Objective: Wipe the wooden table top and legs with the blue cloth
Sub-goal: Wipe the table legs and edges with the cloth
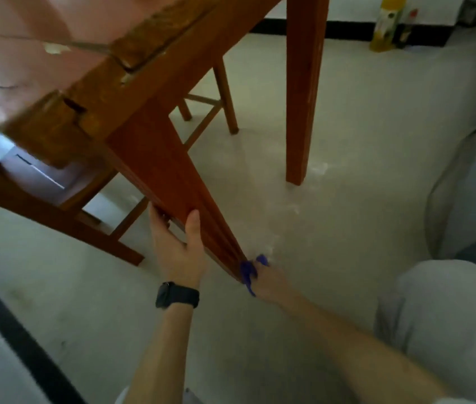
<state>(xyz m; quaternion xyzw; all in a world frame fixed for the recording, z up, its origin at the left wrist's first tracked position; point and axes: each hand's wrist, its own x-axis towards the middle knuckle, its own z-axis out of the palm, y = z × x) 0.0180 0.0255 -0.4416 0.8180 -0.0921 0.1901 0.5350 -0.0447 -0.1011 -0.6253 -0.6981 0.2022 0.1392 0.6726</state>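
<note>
The left hand point(177, 249), a watch point(177, 294) on its wrist, grips the table leg point(161, 170), thumb on the near face and fingers curled round the other side. Just below those fingers, at the foot of the leg, the right hand point(269, 282) holds the blue cloth point(248, 272) bunched against the wood; its fingers are mostly hidden. Above is the table top point(41, 39). Beyond stand a chair point(225, 94), a second leg point(304, 97) and a yellow bottle point(387, 21).

A pale floor point(347, 135) ran out to a white wall point(350, 8) edged with a black baseboard point(344, 30), a yellow bottle point(386, 24) standing far right and a wooden chair point(225, 94) further left.
</note>
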